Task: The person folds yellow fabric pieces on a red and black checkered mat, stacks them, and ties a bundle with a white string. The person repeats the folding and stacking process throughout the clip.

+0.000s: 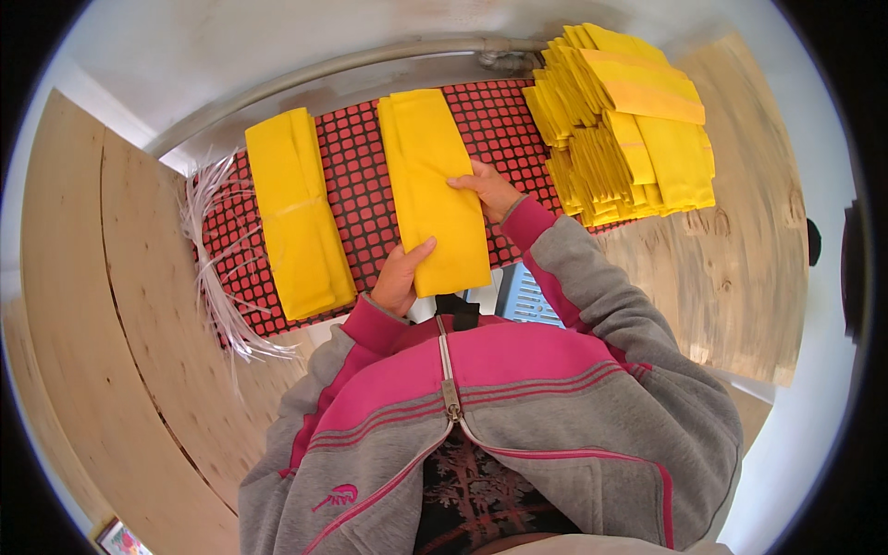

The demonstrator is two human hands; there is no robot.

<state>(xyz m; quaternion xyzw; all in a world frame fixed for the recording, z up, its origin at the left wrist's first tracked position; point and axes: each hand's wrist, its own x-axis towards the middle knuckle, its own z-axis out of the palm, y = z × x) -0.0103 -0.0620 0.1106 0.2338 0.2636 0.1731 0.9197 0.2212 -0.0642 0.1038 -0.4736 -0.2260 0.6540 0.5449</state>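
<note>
A folded yellow cloth lies lengthwise on a red mat with a black grid. My left hand grips its near edge, thumb on top. My right hand presses on its right edge, fingers on the fabric. To the left on the same mat lies a second folded yellow cloth, a thin band around its middle. A large pile of folded yellow cloths sits at the right end of the mat, beyond my right hand.
A bundle of white plastic strips fans out at the mat's left end. The mat rests on a pale wooden table. A curved metal pipe runs along the far side. A grey slatted object shows below my right forearm.
</note>
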